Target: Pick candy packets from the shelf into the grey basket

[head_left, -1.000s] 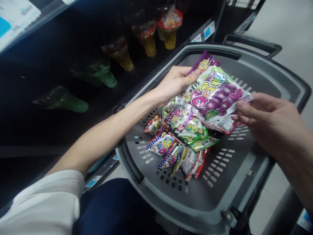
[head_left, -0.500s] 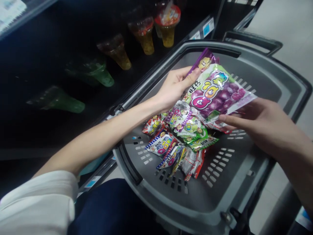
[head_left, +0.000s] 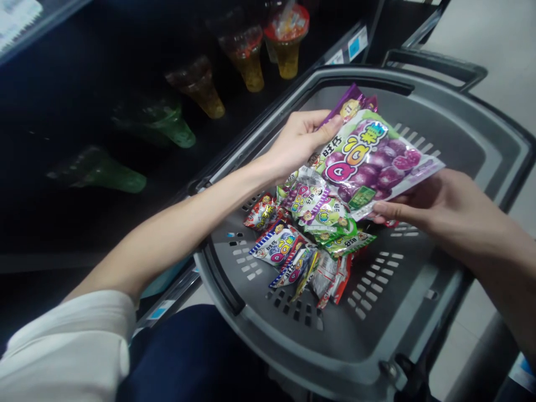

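Observation:
A purple grape candy bag [head_left: 368,159] is held flat above a grey plastic shopping basket [head_left: 377,329]. My left hand [head_left: 299,142] pinches the bag's top left corner, thumb on top. My right hand [head_left: 435,204] reaches under the bag's lower right edge with its fingers curled against the underside. Beneath the bag, several small colourful candy packets [head_left: 305,240] lie heaped on the basket floor.
A dark shelf runs along the left, with clear cups of yellow and green sweets [head_left: 247,61] standing or lying on it. Price tags [head_left: 355,44] line the shelf edge. The basket's handle [head_left: 435,58] lies at its far rim. Light floor tiles [head_left: 494,33] show at right.
My right hand has slid from the bag's right corner in under its lower edge. The bag has tilted up a little and shifted right. My left hand keeps its grip.

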`<state>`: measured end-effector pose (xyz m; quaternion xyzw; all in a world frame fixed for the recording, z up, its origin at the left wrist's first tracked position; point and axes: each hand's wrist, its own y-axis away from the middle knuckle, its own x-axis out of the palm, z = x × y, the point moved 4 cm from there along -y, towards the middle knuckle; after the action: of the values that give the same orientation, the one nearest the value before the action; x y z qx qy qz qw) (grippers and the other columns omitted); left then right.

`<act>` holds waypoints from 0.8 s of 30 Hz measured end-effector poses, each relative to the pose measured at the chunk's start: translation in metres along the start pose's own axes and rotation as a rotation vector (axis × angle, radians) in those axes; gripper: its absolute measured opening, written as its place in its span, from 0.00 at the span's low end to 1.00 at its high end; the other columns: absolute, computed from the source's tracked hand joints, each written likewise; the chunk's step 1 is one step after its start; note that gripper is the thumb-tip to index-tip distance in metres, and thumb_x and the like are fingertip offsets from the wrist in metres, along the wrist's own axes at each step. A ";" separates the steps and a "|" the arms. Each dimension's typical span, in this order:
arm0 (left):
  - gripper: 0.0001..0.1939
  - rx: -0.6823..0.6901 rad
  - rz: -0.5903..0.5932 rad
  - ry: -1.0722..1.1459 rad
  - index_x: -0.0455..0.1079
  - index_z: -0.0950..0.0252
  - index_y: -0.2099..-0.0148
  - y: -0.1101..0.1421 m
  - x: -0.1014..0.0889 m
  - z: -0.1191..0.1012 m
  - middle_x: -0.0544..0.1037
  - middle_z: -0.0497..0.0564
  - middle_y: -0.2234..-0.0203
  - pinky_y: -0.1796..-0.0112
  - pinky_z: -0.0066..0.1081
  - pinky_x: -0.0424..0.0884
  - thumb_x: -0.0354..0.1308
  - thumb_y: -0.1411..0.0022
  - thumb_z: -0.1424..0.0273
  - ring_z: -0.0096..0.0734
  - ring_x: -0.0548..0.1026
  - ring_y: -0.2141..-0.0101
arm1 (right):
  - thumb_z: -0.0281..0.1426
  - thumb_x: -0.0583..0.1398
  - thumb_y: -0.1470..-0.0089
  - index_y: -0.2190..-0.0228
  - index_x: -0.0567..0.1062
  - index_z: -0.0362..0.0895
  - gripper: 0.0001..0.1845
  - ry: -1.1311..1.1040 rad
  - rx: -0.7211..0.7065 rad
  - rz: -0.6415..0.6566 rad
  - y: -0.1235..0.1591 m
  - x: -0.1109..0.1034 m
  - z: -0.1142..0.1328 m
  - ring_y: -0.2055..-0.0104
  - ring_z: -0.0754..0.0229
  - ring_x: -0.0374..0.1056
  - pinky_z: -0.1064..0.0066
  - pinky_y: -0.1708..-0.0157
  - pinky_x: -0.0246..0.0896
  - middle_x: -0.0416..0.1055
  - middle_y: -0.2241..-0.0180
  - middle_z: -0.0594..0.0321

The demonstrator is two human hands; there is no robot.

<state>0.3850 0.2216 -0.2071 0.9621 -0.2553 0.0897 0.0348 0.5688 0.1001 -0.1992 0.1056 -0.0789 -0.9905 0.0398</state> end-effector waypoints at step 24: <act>0.11 -0.103 0.019 0.095 0.76 0.62 0.49 0.001 -0.007 -0.006 0.82 0.46 0.62 0.52 0.30 0.77 0.63 0.34 0.73 0.33 0.82 0.53 | 0.33 0.74 0.61 0.62 0.82 0.46 0.20 -0.023 -0.042 -0.148 0.002 -0.002 0.004 0.66 0.55 0.75 0.65 0.69 0.77 0.79 0.62 0.61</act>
<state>0.3780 0.2245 -0.2029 0.9512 -0.2666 0.1224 0.0955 0.5703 0.0992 -0.1948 0.0988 -0.0504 -0.9933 -0.0320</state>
